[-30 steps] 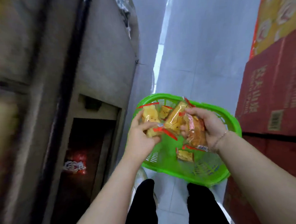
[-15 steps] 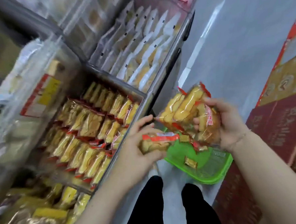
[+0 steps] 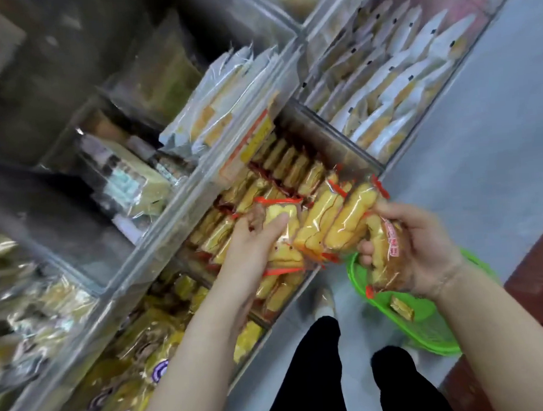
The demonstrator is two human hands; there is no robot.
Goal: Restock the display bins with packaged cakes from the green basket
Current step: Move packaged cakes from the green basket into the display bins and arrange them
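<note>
Head view: the person stands at the display bin, over rows of cakes.
Left hand: grips one packaged cake just above the rows.
Right hand: clutches a bundle of cakes above the green basket.
Basket: one cake left.
Risk: the crowded right grip may let a slippery pack fall to the floor.
Risk: pushing the cake down may disturb the standing rows.

The round green plastic basket was half hidden behind the right hand; motion blur smeared the upper-left clear-plastic bins beyond reading.
</note>
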